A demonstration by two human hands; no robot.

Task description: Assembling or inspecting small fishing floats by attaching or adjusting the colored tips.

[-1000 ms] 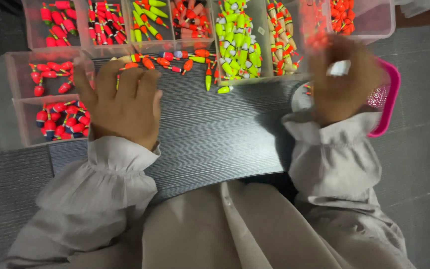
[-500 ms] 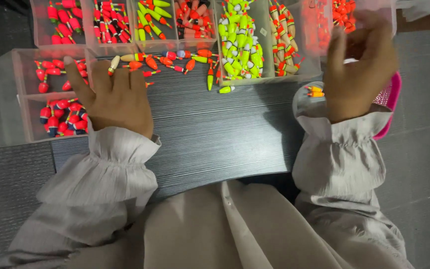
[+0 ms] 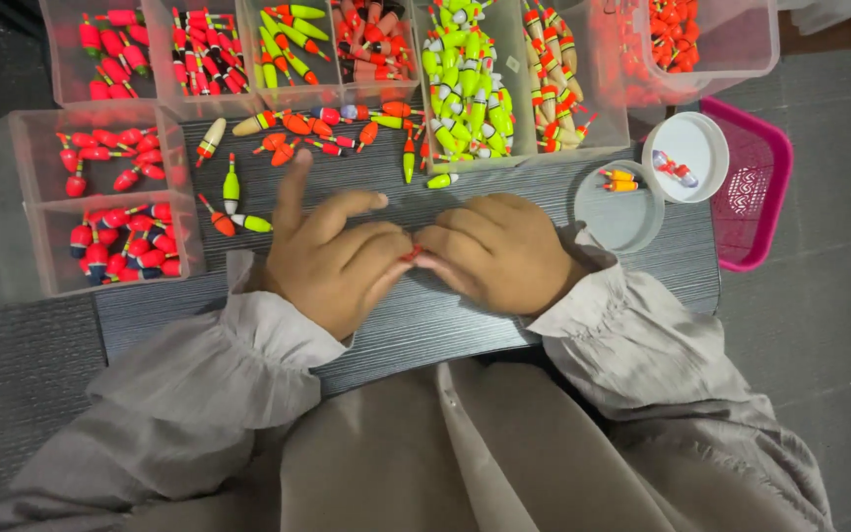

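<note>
Both hands meet mid-bench — left hand (image 3: 332,261) and right hand (image 3: 494,251) each pinching, fingertips together, one small red float (image 3: 412,253) between them — steadying it beside the sorted trays (image 3: 12,212).

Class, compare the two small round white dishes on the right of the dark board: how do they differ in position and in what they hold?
The nearer round dish lies on the dark board close to the right hand; the farther round dish overlaps the pink basket. The nearer holds orange-and-yellow floats, the farther a reddish float. The nearer looks greyer, the farther whiter. Both are shallow and round.
</note>
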